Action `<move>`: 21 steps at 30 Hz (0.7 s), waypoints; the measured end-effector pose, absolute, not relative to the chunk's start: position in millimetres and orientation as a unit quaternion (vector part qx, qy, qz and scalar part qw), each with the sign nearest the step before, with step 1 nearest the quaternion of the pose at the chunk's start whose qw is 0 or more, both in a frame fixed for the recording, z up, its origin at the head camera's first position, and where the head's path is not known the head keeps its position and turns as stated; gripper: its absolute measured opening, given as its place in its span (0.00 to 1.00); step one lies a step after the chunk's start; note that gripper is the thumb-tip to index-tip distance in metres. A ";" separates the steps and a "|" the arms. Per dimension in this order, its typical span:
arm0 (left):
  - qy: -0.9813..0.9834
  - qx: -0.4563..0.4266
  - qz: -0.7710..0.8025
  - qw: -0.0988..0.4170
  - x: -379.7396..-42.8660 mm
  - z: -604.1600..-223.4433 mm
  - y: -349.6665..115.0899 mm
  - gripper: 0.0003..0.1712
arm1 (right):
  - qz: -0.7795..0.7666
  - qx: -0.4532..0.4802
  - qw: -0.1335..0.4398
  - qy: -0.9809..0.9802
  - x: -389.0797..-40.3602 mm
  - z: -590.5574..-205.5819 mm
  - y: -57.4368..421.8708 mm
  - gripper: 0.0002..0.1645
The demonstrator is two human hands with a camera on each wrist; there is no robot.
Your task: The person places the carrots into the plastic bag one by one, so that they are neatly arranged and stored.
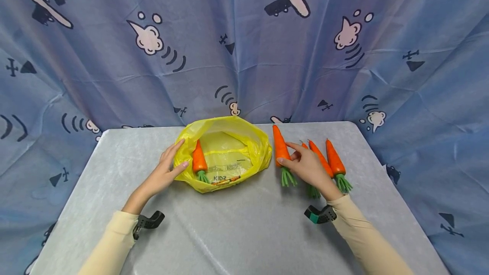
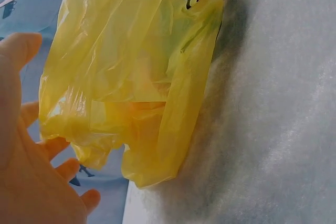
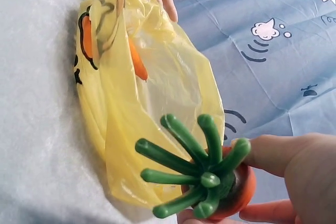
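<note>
The right hand (image 1: 308, 167) pinches an orange carrot (image 1: 281, 147) between thumb and fingers, just right of the yellow bag (image 1: 262, 152). The left hand (image 1: 162, 176), fingers loosely spread, is at the bag's left side. Inside lies another carrot (image 1: 199, 158), left of lettering (image 1: 220, 178) resembling "KIDZ"; finer print is illegible. Farther right, the right hand partly hides two of three remaining carrots (image 1: 335, 158).
</note>
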State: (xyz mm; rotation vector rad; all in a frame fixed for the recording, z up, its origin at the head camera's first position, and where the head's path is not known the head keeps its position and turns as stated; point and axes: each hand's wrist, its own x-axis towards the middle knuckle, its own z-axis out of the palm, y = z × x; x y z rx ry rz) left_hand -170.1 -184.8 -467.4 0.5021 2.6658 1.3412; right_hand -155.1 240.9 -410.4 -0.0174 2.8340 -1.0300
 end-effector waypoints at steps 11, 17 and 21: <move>0.881 0.158 0.440 0.072 -172.4 -467.6 -184.9 0.42 | -0.347 -0.024 0.063 0.935 -156.9 -405.1 228.9 0.43; 0.880 0.158 0.442 0.070 -172.6 -467.9 -184.4 0.43 | -0.351 -0.036 0.058 0.934 -158.5 -403.5 222.9 0.43; 0.879 0.162 0.443 0.067 -172.7 -467.5 -183.7 0.44 | -0.349 -0.047 0.053 0.935 -160.6 -400.9 217.4 0.42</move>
